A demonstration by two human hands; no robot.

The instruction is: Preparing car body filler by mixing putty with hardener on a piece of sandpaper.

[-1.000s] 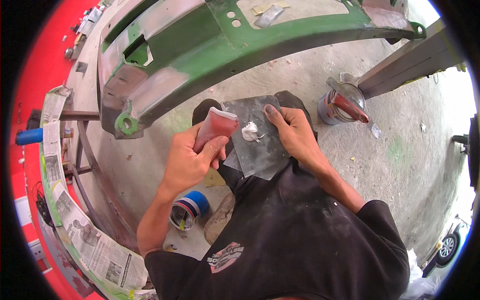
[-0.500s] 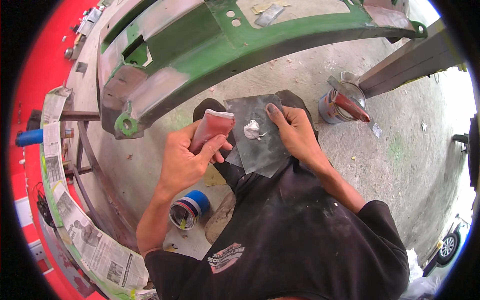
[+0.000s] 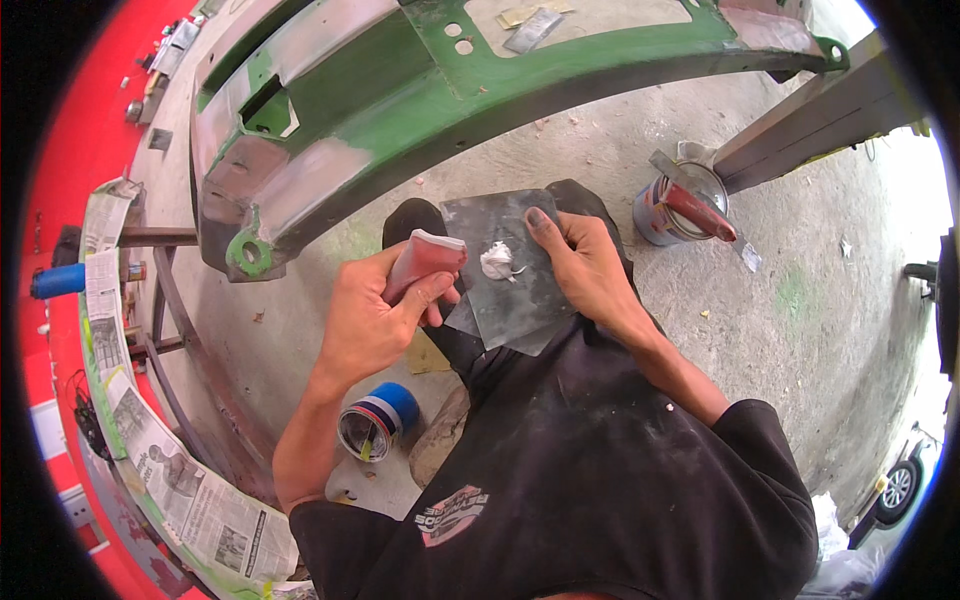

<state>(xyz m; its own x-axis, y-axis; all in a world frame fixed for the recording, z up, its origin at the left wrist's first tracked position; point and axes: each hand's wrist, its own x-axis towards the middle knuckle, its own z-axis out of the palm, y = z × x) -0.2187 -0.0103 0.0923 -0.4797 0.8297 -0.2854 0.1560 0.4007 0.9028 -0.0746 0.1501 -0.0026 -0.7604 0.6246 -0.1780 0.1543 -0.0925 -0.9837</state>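
Tube (image 3: 425, 268), red and flat at its upper end, clamped in the left hand (image 3: 365, 310), just left of a dark thin sheet (image 3: 520, 310) and beside a white dollop (image 3: 497, 262) near the middle of that sheet. Left thumb across the tube's lower part. Right hand (image 3: 590, 265) pinching the sheet near its upper right corner, thumb on top, fingers mostly hidden. Hands apart, each closed on its own item. Edge of a second sheet (image 3: 462, 318) showing underneath, at lower left.

Long axis of the tube slanting from the fist up toward the upper right of the view; flat, pale-edged end uppermost, pointing away from the body and somewhat rightward. Opposite end hidden inside the left hand; cannot tell whether capped or bare.

Probably at the dosing stage, with the tube perhaps meant for the dollop and no red visible on the white. Next move likely calls for bringing the outlet over the sheet, holding the sheet level and squeezing lightly, to avoid too large a dose. Green frame (image 3: 500, 75) beyond the knees, well apart from both hands.
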